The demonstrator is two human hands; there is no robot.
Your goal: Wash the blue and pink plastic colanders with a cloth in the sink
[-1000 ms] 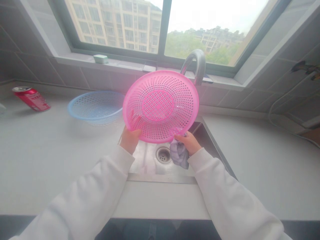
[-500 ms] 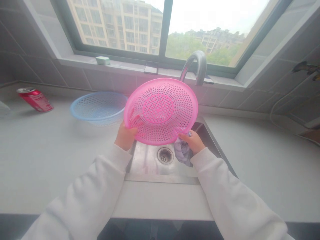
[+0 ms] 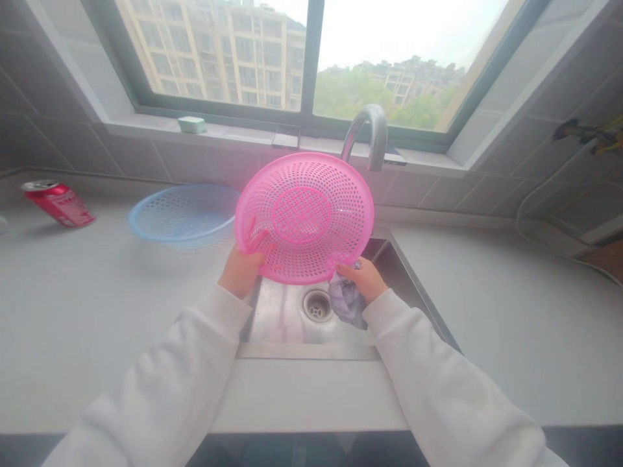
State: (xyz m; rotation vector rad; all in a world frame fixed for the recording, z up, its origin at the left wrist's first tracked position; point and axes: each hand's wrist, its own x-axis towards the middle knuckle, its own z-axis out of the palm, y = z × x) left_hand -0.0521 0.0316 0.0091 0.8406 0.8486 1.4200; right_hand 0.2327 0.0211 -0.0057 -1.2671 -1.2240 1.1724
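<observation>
A pink plastic colander [image 3: 302,214] is held up over the sink [image 3: 272,324], tilted so that its perforated inside faces me. My left hand [image 3: 241,269] is closed on its lower left rim, thumb inside and fingers showing faintly through the holes. At the lower right rim, my right hand [image 3: 365,279] grips the colander too. A crumpled greyish-purple cloth [image 3: 346,299] hangs from that same hand, below the rim. The fingers behind the cloth are hidden. Under the colander the drain [image 3: 318,305] of the sink shows.
On the counter to the left stand a blue colander [image 3: 185,217] and a red drink can [image 3: 61,204]. A curved metal faucet [image 3: 374,133] rises behind the sink. The windowsill holds a pale green block [image 3: 191,124] and a flat rectangular item [image 3: 286,137].
The whole view has shifted slightly, so most things appear a little further left. Both hands keep their hold on the pink colander, and the cloth stays in the right hand.
</observation>
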